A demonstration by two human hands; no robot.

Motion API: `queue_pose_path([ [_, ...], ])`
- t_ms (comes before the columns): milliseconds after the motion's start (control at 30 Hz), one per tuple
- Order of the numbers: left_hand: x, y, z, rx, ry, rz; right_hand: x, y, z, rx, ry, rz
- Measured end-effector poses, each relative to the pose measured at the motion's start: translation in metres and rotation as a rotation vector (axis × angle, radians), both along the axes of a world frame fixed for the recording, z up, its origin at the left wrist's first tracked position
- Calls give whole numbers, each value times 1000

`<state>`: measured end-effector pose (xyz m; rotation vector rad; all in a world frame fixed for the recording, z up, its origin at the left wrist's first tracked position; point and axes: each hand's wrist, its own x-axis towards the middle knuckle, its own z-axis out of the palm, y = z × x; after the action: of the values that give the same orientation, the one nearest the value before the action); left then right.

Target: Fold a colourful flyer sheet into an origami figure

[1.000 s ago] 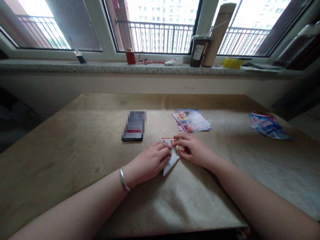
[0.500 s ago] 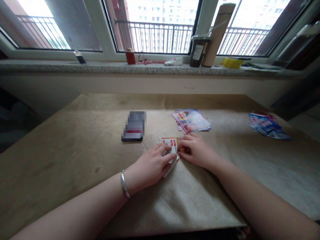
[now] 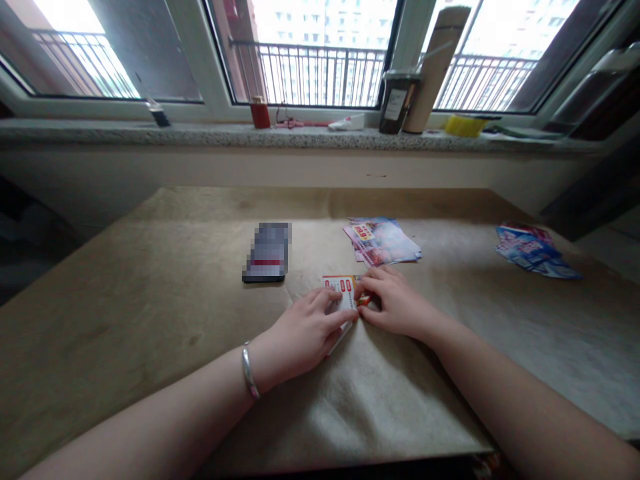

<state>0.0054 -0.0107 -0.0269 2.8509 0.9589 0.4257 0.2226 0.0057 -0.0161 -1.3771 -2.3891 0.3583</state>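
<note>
Toward the near side of the table (image 3: pixel 150 280), just right of the left hand (image 3: pixel 305 327) and partly beneath it, lay a printed paper (image 3: pixel 346 298), white with red marks. Compared with a second earlier, the left hand had spread out and more of the printed face showed, while the white part at its near end had shrunk to a slim strip. The right hand (image 3: pixel 395 300) had drawn slightly right, off the face and onto the right edge. Judging by this, the left hand now steadied the paper while the right one worked along that edge. The left fingers were loosely spread and laid flat on it, the thumb stretched right. On the right hand, thumb and forefinger stood a narrow gap apart at an orange-printed part; whether they pinched it, one could not tell. Farther off, a pile of pink leaflets (image 3: pixel 385 241) and, well to the right, some blue leaflets (image 3: pixel 537 252) had not moved.
</note>
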Motion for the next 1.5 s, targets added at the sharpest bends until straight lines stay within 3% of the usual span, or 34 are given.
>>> queue_pose_path([
  [633, 0, -1, 0, -5, 9, 11, 1, 2, -5, 24, -101, -257],
  [967, 0, -2, 1, -23, 28, 17, 6, 6, -7, 8, -62, -265],
  [1100, 0, -2, 2, -23, 29, 13, 11, 4, -4, 112, -16, -182],
  [1233, 0, -2, 1, -3, 27, 9, 15, 1, 6, 131, -80, 147],
  [1300, 1, -1, 0, 8, 20, 3, 15, -1, 12, 121, -98, 247],
  [1500, 1, -1, -1, 4, 22, 5, 18, -4, 18, 128, -140, 287],
])
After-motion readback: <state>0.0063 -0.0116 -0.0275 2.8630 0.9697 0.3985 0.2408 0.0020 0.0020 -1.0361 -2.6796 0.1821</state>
